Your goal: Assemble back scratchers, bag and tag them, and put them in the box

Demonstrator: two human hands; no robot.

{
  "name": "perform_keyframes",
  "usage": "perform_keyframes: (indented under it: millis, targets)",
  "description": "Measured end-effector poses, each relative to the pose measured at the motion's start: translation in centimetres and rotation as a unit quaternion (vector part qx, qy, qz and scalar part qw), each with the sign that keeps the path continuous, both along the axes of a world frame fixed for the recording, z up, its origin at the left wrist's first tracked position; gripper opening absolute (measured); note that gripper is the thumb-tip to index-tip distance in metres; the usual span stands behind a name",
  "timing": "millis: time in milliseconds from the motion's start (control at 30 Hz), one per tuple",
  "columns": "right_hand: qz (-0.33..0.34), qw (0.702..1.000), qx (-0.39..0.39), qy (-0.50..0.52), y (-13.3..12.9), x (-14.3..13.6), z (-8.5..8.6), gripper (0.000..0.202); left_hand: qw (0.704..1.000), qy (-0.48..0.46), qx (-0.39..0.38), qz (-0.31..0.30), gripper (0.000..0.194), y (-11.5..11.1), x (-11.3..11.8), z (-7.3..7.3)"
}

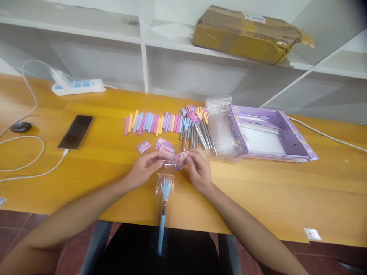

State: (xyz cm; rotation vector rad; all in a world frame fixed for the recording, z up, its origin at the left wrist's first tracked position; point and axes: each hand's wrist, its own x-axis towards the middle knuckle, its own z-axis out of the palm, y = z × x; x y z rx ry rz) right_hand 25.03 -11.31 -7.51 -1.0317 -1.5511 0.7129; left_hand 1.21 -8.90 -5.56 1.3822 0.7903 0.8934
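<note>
My right hand point(199, 168) is closed on a small pink printed card point(182, 156). Beside it, my left hand point(147, 168) pinches something thin and shiny that I cannot make out. More printed cards point(165, 145) lie in a loose pile just beyond my fingertips, and a single card point(143, 146) sits to their left. Between my forearms lies a blue hand-shaped back scratcher point(165, 189) in a clear plastic bag, its blue handle jutting past the table's front edge. Beyond my hands are a heap of metal-stemmed back scratchers point(197, 126) and a row of coloured tubes point(149, 122).
Clear plastic bags point(222, 130) lie against a purple box point(298, 151) on the right. A phone point(76, 132) with a white cable, a black mouse-like object point(21, 126) and a power strip point(86, 87) occupy the left. A taped carton point(246, 34) rests on the shelf behind.
</note>
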Motion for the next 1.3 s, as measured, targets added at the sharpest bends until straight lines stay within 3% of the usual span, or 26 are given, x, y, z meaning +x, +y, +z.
perform_keyframes:
  millis: [167,267,367,567,833,1300]
  targets:
    - [-0.003,0.999,0.041,-0.016,-0.3,-0.2,-0.2,0.013,1.000,-0.010,-0.013,-0.010,0.029,0.0,-0.2,-0.3]
    - [-0.014,0.999,0.027,-0.033,-0.1,-0.2,-0.5,0.009,1.000,-0.014,-0.019,-0.010,0.030,0.0,-0.3,-0.5]
    - [-0.015,0.999,0.016,-0.038,0.1,-0.3,-0.8,0.013,1.000,-0.016,-0.024,-0.007,0.031,0.0,-0.2,-0.5]
    - [-0.011,0.991,0.069,-0.112,0.1,-0.1,0.0,0.012,0.997,-0.051,-0.042,-0.029,0.031,0.1,-0.1,-0.7]
    - [0.019,0.977,0.105,-0.183,0.0,0.1,0.2,0.022,0.997,-0.045,-0.062,0.004,0.035,-0.1,-0.2,-1.5]
    - [0.042,0.962,0.156,-0.220,0.1,0.6,0.1,0.043,0.989,-0.100,-0.104,-0.039,0.031,-0.1,-0.1,-1.1]
